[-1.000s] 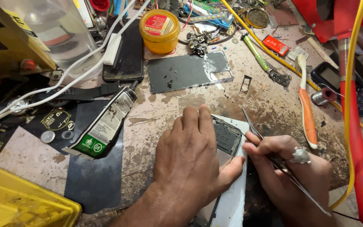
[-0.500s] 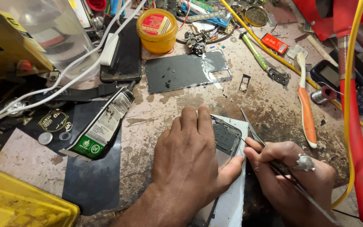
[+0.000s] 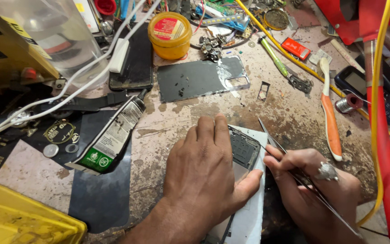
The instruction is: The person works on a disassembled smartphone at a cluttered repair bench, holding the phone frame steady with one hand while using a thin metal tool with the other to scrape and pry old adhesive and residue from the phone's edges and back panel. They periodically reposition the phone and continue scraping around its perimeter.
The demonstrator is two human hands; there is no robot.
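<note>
My left hand (image 3: 206, 174) lies flat, palm down, on an opened phone (image 3: 244, 151) that rests on a white sheet (image 3: 249, 221), pinning it to the bench. My right hand (image 3: 312, 190), with a ring on one finger, grips thin metal tweezers (image 3: 274, 144). The tweezers' tips point up and left, just off the phone's right edge. Most of the phone is hidden under my left hand; only its dark inner frame shows.
A dark phone back panel (image 3: 199, 79) and a small tray frame (image 3: 263, 91) lie ahead. A glue tube (image 3: 113, 135), a yellow tin (image 3: 169, 34), an orange-handled tool (image 3: 330, 122), a green screwdriver (image 3: 276, 58), cables and a yellow box (image 3: 19, 217) crowd the bench.
My right hand has shifted the tweezers slightly along the phone's right edge. My left hand keeps its place on the phone.
</note>
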